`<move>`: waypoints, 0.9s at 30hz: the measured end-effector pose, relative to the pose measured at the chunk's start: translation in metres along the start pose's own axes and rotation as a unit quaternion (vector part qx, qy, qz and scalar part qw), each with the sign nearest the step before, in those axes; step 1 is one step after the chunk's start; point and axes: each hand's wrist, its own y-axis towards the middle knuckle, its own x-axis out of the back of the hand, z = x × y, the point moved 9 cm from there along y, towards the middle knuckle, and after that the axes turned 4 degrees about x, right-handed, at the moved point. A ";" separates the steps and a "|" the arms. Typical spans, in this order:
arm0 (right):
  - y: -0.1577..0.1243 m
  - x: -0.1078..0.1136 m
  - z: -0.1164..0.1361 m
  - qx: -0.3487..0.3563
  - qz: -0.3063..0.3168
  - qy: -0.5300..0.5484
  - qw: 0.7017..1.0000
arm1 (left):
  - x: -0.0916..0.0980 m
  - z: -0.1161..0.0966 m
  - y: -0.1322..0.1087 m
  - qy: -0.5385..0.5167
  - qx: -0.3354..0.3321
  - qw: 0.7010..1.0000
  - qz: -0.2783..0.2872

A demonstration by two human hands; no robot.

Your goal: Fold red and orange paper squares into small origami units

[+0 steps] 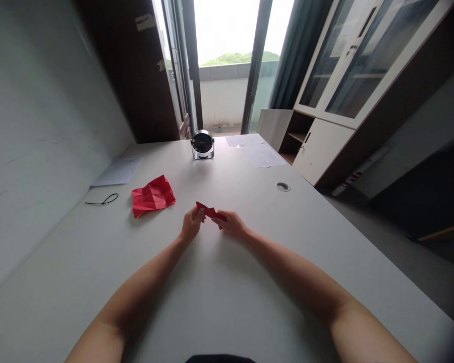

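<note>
A small folded piece of red paper [209,211] is held between both hands, a little above the white table [219,292]. My left hand [192,222] pinches its left part, with the thumb on the near face. At its right end, my right hand [231,223] is closed on the same folded paper, and the fingers cover part of it. A pointed corner sticks up above the left thumb. To the left lies a larger sheet of creased red paper [153,195], with a bit of yellow-orange showing at its lower edge.
A round black-and-silver device on a stand [203,144] is at the table's far side. White papers [264,155] lie to its right, and more sheets [116,172] rest by the left wall. A black cable tie [105,200] and a cable hole [283,186] are also on the table.
</note>
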 end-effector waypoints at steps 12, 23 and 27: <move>0.002 0.010 -0.006 -0.006 -0.026 0.028 0.999 | 0.010 0.005 0.002 -0.002 0.009 0.999 -0.045; 0.005 0.016 -0.010 0.003 -0.042 0.035 0.999 | 0.025 0.007 0.006 0.011 0.012 0.996 -0.088; 0.005 0.017 -0.011 0.010 -0.044 0.010 0.999 | 0.028 0.006 0.007 0.009 0.014 0.995 -0.094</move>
